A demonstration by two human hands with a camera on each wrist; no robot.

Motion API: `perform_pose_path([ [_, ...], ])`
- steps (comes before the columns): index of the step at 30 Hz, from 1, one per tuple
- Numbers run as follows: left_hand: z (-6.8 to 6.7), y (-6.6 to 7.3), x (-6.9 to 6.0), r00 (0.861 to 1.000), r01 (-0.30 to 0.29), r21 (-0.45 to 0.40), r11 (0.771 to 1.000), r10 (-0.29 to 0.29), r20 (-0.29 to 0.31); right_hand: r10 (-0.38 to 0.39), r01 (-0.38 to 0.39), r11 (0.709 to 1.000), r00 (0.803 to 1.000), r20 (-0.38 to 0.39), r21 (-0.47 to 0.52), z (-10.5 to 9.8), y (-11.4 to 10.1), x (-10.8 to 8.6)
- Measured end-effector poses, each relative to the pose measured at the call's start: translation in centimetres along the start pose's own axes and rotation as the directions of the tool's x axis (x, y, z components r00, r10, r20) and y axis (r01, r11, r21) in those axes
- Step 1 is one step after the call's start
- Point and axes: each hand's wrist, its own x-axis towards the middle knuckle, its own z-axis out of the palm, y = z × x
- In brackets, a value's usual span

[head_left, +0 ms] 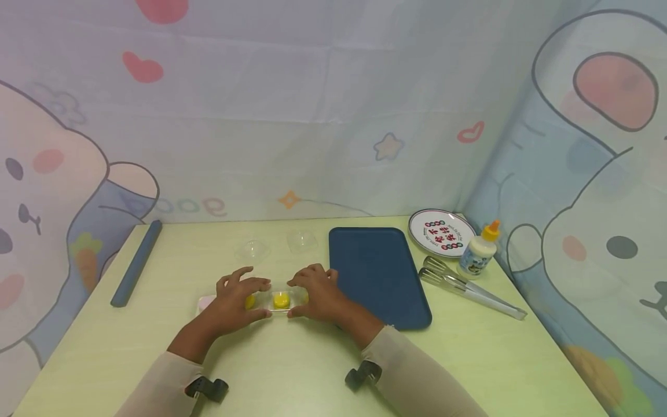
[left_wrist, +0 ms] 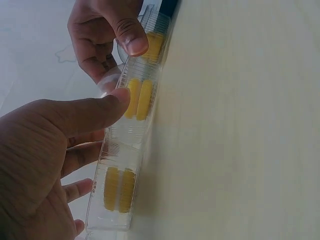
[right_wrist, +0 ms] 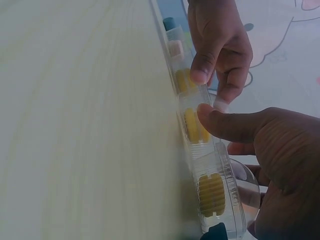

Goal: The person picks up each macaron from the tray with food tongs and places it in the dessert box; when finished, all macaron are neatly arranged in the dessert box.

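Pinching clear pack (head_left: 295, 299) at lower centre, left hand (head_left: 234, 301) and right hand (head_left: 322, 294) both gripping its edges; likely positioning step, next needs level, gentle handling

Left forearm (head_left: 158, 385) slants in from the near side, sleeved in beige, and right forearm (head_left: 417, 379) angles in opposite! Left grip (head_left: 233, 302) arches, thumb (head_left: 257, 315) near, fingers (head_left: 254, 285) bent on the far side, pinching; right grip (head_left: 324, 295) pinches too (practically a mirror image, these two). And look, thumb tips (head_left: 295, 312) facing each other, near but not touching!
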Motion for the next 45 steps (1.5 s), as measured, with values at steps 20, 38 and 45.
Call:
perform_pose_path([
  [20, 0.1, 0.1, 0.0, 1.000, 0.011, 0.011, 1.000, -0.010, -0.010, 0.003, -0.003, 1.000, 1.000, -0.004, 0.013, -0.2, -0.1, -0.1],
  [38, -1.2, -0.2, -0.1, 1.000, -0.002, 0.013, 1.000, 0.002, -0.024, -0.009, 0.009, 1.000, 1.000, 0.004, 0.023, -1.0, 0.0, 0.0],
  [45, -2.3, -0.6, 0.4, 0.998, 0.050, 0.037, 0.998, -0.049, -0.027, 0.002, -0.003, 0.999, 1.000, 0.019, 0.043, -1.6, -0.1, 0.7],
])
